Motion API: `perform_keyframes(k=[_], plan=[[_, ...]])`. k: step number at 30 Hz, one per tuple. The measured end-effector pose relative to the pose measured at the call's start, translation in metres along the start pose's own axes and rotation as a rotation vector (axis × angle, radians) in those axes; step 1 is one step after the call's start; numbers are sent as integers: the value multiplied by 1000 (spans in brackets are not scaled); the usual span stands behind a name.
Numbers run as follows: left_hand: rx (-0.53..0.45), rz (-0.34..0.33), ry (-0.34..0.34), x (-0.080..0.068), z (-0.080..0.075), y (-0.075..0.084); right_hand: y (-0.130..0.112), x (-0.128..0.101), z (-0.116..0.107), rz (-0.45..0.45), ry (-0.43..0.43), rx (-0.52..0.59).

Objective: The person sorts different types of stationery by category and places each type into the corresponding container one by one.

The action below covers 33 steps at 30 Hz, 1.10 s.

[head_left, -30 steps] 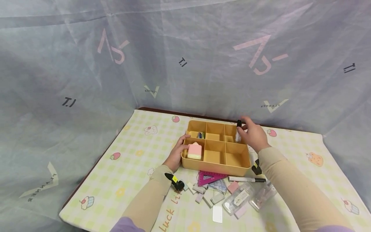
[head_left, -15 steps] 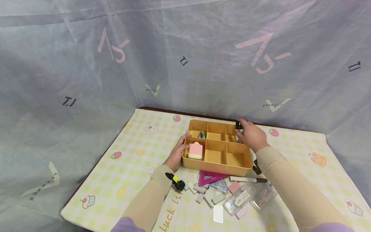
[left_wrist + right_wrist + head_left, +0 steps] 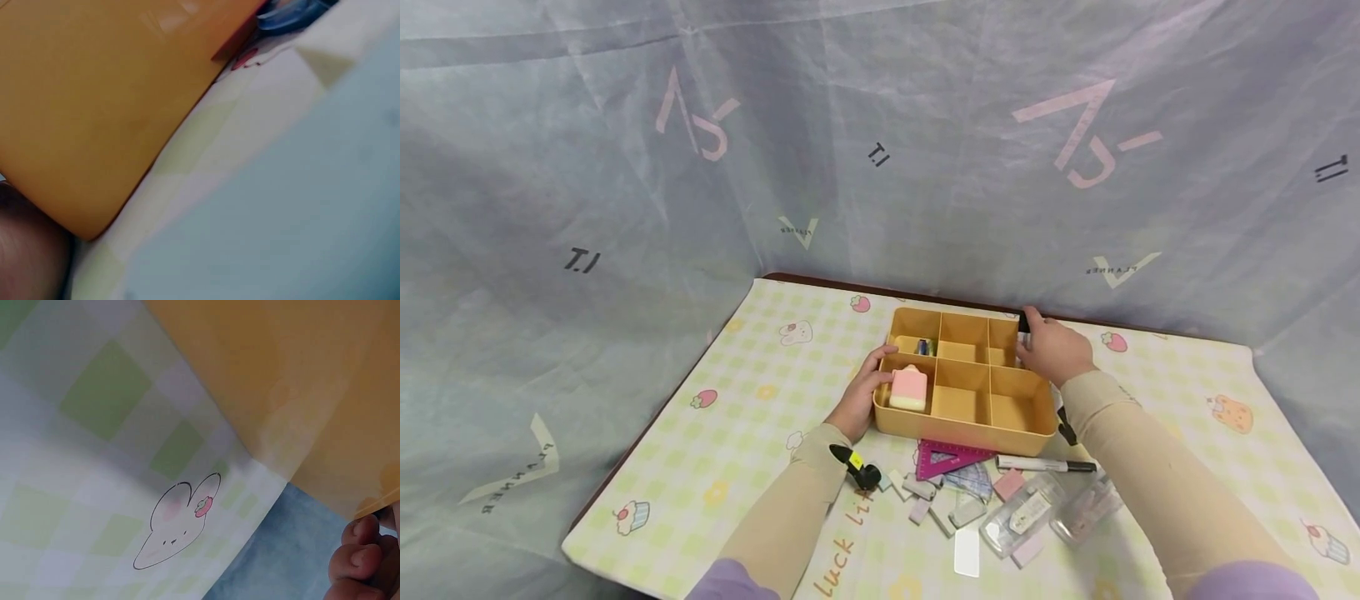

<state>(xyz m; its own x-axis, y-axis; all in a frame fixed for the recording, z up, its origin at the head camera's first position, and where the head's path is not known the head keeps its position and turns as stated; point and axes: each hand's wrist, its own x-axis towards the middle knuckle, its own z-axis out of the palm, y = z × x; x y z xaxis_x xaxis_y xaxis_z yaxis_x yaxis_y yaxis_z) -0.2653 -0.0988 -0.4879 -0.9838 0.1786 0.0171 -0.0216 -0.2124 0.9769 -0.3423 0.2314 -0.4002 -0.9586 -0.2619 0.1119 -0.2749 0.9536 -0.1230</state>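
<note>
Plastic, stiff and probably light, the orange divided box (image 3: pixel 967 383) sits on the tabletop (image 3: pixel 752 433), behind a scatter of erasers and a marker (image 3: pixel 1045 465); its long axis runs left to right. The left hand (image 3: pixel 856 400) curls its grip on the near-left corner. Farther back, the right hand (image 3: pixel 1054 350) pinches a dark-capped pen (image 3: pixel 1023 323) at the far-right wall. Opposite walls look the safest holds.

The scene is viewed from the head camera, above and behind, facing forward and down at the tray (image 3: pixel 967 417), set toward 12 o'clock. From each wrist view the tray wall (image 3: pixel 94 112) (image 3: pixel 300 394) is seen very close; tray and cloth (image 3: pixel 94 456) are shared.
</note>
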Motion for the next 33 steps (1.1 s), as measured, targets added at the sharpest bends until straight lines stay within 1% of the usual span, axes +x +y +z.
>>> perform_keyframes(k=[3,6,9,12,14,18,21,25,28,30,33], plan=[[2,-6,6,1,0,0,2,-2,-2,16,-29,6],[-5,-17,16,1,-1,-1,4,-8,-5,30,-47,57],[-10,-13,19,1,-2,-2,9,-15,-10,20,-1,112],[-6,1,15,1,-2,-2,16,-26,-18,-28,51,145],[-11,8,11,1,-2,-3,23,-34,-24,-70,59,141],[-20,8,6,1,-3,-3,37,-53,-35,-187,1,117],[-17,2,10,1,-3,-4,43,-67,-38,-301,-59,111],[-14,-1,20,0,-3,-3,42,-87,-39,-456,-120,107],[-16,-7,18,-1,-2,-2,37,-101,-37,-540,-180,111],[-19,-13,14,-1,0,-1,34,-109,-34,-551,-247,118],[-26,-15,10,0,2,0,30,-121,-28,-522,-357,117]])
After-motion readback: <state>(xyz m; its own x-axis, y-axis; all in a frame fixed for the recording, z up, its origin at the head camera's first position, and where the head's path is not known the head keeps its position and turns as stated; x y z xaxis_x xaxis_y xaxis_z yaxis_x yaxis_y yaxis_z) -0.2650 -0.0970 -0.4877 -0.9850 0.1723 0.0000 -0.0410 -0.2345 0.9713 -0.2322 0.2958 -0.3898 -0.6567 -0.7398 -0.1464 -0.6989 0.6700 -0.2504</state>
